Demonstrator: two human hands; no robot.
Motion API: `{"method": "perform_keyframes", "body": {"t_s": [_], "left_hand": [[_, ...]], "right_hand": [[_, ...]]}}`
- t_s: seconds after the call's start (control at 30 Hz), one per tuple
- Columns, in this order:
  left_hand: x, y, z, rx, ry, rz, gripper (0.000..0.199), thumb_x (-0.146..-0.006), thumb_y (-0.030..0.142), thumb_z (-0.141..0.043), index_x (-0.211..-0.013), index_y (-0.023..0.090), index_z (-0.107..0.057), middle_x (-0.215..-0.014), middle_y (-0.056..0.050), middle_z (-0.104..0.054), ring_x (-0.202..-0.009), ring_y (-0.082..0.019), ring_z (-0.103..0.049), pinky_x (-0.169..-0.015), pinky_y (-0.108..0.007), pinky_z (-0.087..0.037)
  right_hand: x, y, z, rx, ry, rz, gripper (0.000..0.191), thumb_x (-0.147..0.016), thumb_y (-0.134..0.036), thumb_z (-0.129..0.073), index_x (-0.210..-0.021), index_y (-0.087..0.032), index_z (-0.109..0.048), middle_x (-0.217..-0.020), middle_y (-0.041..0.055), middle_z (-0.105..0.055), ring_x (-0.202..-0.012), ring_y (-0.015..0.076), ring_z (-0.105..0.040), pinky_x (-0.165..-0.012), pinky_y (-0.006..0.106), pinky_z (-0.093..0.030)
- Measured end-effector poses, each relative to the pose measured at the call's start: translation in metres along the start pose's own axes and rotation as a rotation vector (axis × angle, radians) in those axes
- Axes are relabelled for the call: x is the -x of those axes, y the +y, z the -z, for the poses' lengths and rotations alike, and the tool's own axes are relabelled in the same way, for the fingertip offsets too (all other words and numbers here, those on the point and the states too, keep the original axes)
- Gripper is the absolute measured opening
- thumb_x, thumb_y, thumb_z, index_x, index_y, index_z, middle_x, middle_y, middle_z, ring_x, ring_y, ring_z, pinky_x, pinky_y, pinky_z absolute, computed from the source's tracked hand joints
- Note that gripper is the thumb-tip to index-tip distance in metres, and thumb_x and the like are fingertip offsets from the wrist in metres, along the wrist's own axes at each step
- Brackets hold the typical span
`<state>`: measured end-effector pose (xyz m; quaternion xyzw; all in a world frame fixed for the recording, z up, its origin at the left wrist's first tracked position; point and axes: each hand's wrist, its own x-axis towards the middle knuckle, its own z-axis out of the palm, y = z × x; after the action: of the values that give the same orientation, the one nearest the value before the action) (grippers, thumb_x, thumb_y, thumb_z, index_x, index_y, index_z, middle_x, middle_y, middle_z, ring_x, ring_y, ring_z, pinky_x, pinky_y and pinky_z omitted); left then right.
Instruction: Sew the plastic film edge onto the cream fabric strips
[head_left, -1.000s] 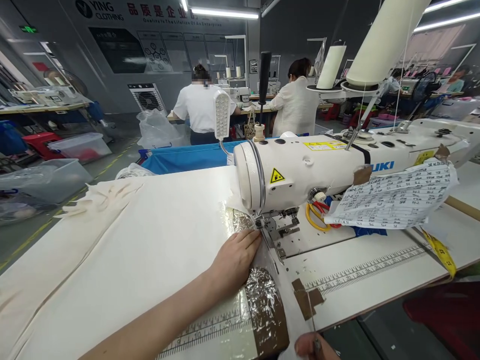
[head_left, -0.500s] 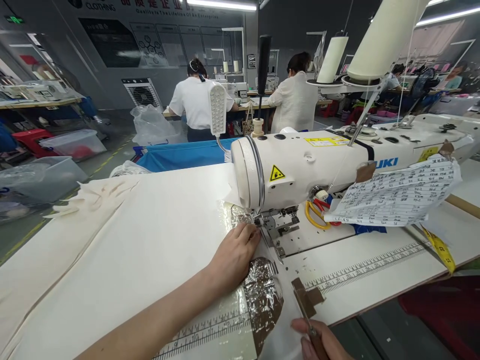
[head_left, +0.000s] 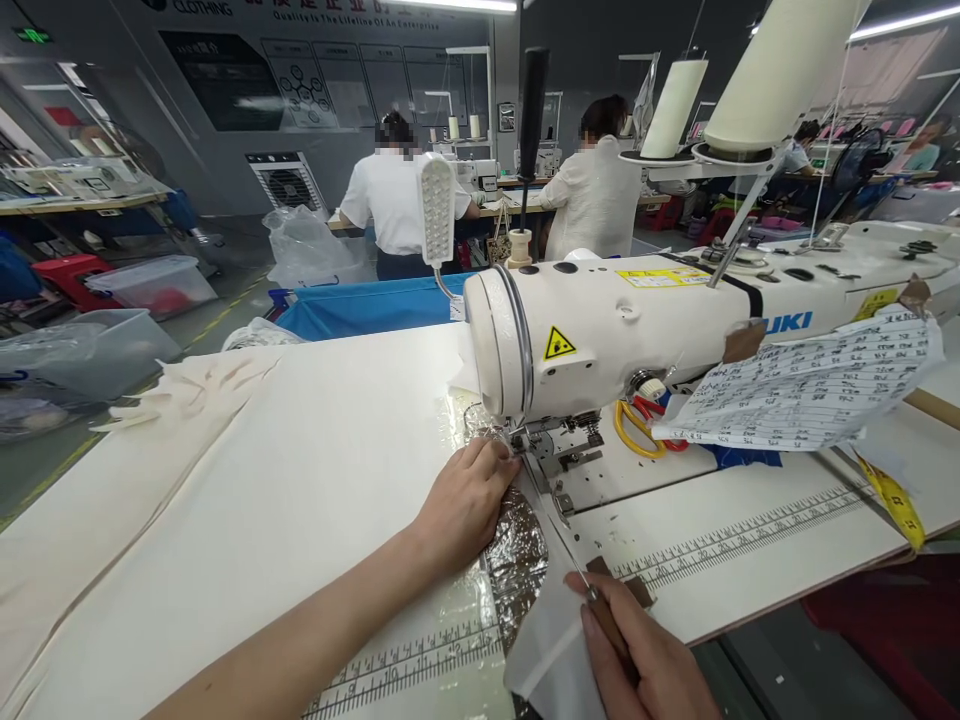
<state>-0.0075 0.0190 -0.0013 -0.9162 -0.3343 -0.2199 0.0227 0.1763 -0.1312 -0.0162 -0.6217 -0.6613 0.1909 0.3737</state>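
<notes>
My left hand has its fingers bent and pressed together on the edge of a strip of white fabric, right beside the presser foot of the white sewing machine. Its fingertips are partly hidden. In my right hand is an awl with a brown handle. The awl's thin metal shaft points up and left along the fabric towards the presser foot. Under the fabric and my left hand lies a shiny brown, tape-covered patch on the table.
Cream fabric pieces lie along the table's left side. Yellow-handled scissors and a handwritten sheet are by the machine. A printed ruler scale runs along the right front. Behind are a blue cloth bin and two seated people.
My right hand has moved up and left with the awl, bringing its tip nearer the presser foot. The white fabric's near end has shifted and folded. My left hand stays by the foot.
</notes>
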Motion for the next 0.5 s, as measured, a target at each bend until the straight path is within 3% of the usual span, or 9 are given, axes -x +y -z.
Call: {"method": "perform_keyframes", "body": {"t_s": [0.1,0.27,0.5], "left_hand": [[0.0,0.0,0.002,0.037,0.035,0.003,0.035,-0.091,0.003,-0.035,-0.117,0.009,-0.058,-0.102,-0.014,-0.06,-0.094,-0.026,-0.052,-0.077,-0.044,-0.055],[0.003,-0.001,0.005,0.178,0.05,-0.111,0.029,-0.091,0.004,-0.039,-0.111,0.011,-0.059,-0.1,-0.011,-0.062,-0.093,-0.023,-0.054,-0.081,-0.04,-0.054],[0.003,0.0,0.002,0.017,-0.005,-0.064,0.031,-0.091,0.005,-0.038,-0.114,0.009,-0.059,-0.106,-0.013,-0.062,-0.097,-0.025,-0.056,-0.078,-0.041,-0.054]], "right_hand": [[-0.006,0.001,0.002,0.066,-0.033,0.045,0.027,-0.099,-0.031,-0.042,-0.124,-0.031,-0.054,-0.102,0.0027,-0.076,-0.086,0.0197,-0.074,-0.065,0.021,-0.059],[-0.018,0.001,0.001,0.014,-0.137,0.028,0.028,-0.1,-0.03,-0.037,-0.124,-0.027,-0.051,-0.107,0.0047,-0.075,-0.09,0.0182,-0.072,-0.068,0.023,-0.059],[-0.032,0.001,-0.011,-0.024,-0.091,0.028,0.025,-0.1,-0.032,-0.035,-0.116,-0.028,-0.053,-0.099,0.0027,-0.074,-0.085,0.0197,-0.071,-0.069,0.028,-0.057]]}}
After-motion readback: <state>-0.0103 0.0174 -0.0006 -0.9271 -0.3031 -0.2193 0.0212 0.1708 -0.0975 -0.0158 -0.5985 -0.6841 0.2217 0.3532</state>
